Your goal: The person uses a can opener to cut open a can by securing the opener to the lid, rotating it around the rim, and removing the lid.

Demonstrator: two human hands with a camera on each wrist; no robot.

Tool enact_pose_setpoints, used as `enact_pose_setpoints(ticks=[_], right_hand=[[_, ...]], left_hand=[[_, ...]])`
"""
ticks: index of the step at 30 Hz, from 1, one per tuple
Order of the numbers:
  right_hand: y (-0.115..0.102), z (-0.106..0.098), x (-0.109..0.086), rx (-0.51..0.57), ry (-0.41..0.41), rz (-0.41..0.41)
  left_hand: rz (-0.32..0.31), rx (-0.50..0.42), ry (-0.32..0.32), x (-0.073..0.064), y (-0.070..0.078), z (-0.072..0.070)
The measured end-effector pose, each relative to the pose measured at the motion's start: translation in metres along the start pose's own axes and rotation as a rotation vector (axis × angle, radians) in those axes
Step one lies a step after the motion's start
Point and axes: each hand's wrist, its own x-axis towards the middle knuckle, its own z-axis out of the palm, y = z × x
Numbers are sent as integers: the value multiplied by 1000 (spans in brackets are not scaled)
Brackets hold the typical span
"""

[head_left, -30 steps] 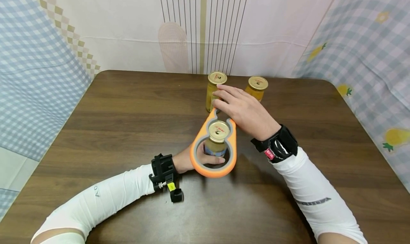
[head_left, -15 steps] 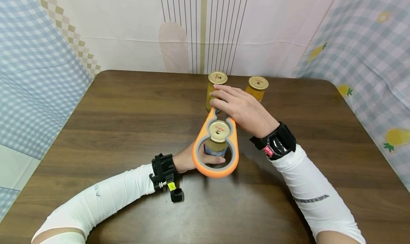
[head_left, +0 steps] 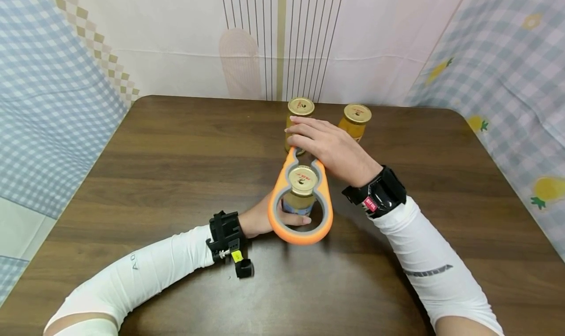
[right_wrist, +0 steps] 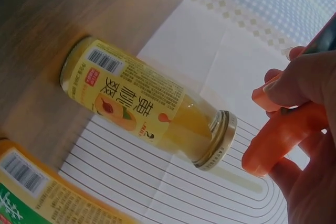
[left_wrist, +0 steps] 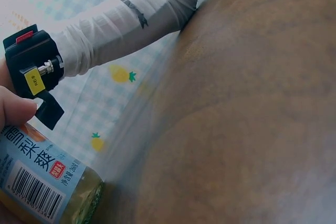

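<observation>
In the head view my left hand (head_left: 260, 219) grips a glass jar (head_left: 298, 202) with a blue label and gold lid (head_left: 302, 180); the thumb lies across its front. The blue-labelled jar (left_wrist: 42, 182) also shows under my thumb in the left wrist view. My right hand (head_left: 333, 147) holds an orange and grey jar opener (head_left: 325, 203) by its handle end. The lid sits within the opener's narrower opening, the larger ring nearer me; I cannot tell how firmly they touch. In the right wrist view, fingers and thumb curl round the orange handles (right_wrist: 283, 135).
Behind my right hand stand two more gold-lidded jars: a yellow-labelled jar (right_wrist: 136, 98), partly hidden in the head view, and an orange-yellow jar (head_left: 353, 125) to its right. Everything is on a brown wooden table (head_left: 185, 144), with patterned cloth (head_left: 176, 32) hanging behind.
The opener's ring end has swung slightly to the right round the lid, while my right hand's fingers have shifted a little left. My left hand and the jar stay almost still.
</observation>
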Motion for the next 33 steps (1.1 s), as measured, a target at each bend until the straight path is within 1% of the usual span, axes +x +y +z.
enact_pose_setpoints(ticks=[2,5,7,10,13,17,22,28,33], right_hand=[[1,1,0,26,-8,-4],[2,4,-1,71,-20,-11],[3,5,-1,93,-23,-15],[4,6,-2,105,-16,-14],[4,5,-2,119,-11,-10],[5,4,-3,143,-16,-8],[5,3,-3,153,-16,-16],[4,1,-2,126,-26,-17],[3,0,-2,103,-20,-30]], left_hand=[[-18,-6,-2,-1,3,1],[-46,-15,-4,-2,3,0],[-55,-16,-5,-2,0,0],[-49,-1,0,-1,-8,-2],[-81,21,-2,-2,-16,-2],[-144,33,-9,-5,-19,-2],[-153,27,-10,-5,-19,-2],[-156,8,-17,-6,-19,-2],[-163,32,14,-5,-19,-1]])
